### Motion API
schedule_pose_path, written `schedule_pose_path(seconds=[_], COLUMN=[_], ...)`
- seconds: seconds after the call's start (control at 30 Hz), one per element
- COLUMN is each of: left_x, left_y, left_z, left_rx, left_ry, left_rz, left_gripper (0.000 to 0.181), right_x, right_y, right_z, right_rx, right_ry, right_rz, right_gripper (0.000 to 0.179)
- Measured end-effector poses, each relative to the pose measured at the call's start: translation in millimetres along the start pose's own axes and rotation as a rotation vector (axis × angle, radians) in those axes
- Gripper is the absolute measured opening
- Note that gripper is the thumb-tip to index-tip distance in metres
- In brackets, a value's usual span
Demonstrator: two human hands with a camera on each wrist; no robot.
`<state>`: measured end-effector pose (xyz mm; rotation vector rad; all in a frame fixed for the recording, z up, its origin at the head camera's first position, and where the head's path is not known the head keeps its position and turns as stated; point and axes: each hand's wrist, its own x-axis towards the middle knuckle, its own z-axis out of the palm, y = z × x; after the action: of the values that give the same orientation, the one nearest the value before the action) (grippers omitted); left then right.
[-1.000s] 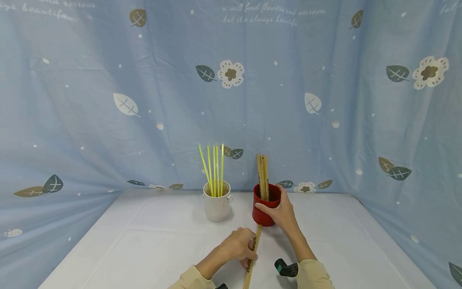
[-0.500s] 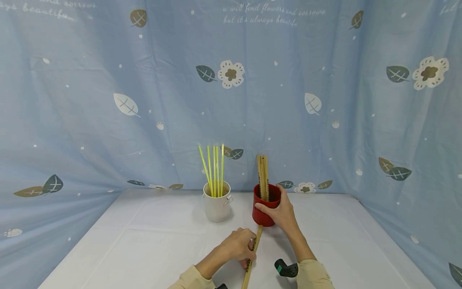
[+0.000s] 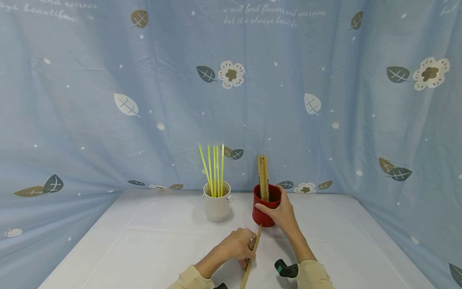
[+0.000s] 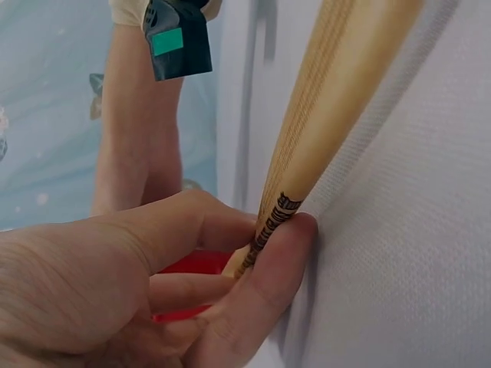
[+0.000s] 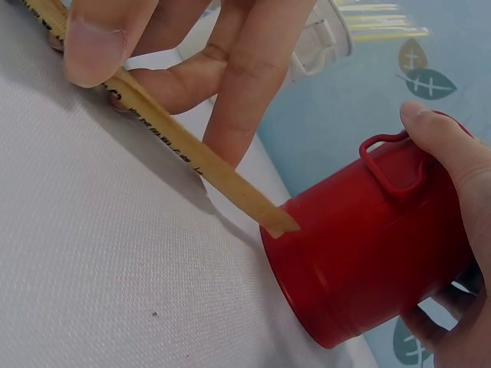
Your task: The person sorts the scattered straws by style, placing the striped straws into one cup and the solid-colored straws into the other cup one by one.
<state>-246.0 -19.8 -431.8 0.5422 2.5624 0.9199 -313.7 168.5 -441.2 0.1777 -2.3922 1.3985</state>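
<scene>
My left hand (image 3: 238,245) pinches a long bamboo-coloured stick (image 5: 234,185) with dark printed characters between thumb and fingertips, as the left wrist view shows closely. The stick slants low over the white cloth. Its far tip overlaps the lower wall of a red metal cup (image 5: 368,230) in the right wrist view. My right hand (image 3: 283,210) grips that cup round its upper side, thumb in front and fingers behind. Several similar bamboo-coloured sticks (image 3: 263,172) stand upright inside the cup, their lower ends hidden by its wall.
To the left of the red cup stands a white bucket (image 3: 216,208) holding several thin yellow-green sticks (image 3: 215,168). White cloth covers the table (image 3: 151,237). A blue patterned curtain (image 3: 173,100) hangs behind. A black device (image 3: 286,268) sits at the right wrist.
The stick has turned slightly in my left fingers, showing a narrower face, and its near end has swung a little left. The right hand and red cup have stayed in place.
</scene>
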Motion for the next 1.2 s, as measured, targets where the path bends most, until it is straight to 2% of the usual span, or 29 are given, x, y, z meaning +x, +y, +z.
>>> schedule_pose_path(seconds=[0.37, 0.7, 1.2], left_x=[1.4, 0.8, -3.3], left_y=[-1.6, -2.8, 0.3], left_z=[-0.5, -4.2, -12.6], left_rx=[0.041, 0.044, -0.012], left_ry=[0.036, 0.032, -0.016], left_rz=[0.056, 0.044, 0.013], left_gripper=[0.05, 0.055, 0.052], right_x=[0.2, 0.0, -0.1], right_y=[1.0, 0.0, 0.4], right_z=[0.3, 0.8, 0.6], right_rx=[0.006, 0.001, 0.011], right_ry=[-0.002, -0.004, -0.009], right_rz=[0.005, 0.019, 0.015], right_gripper=[0.107, 0.106, 0.105])
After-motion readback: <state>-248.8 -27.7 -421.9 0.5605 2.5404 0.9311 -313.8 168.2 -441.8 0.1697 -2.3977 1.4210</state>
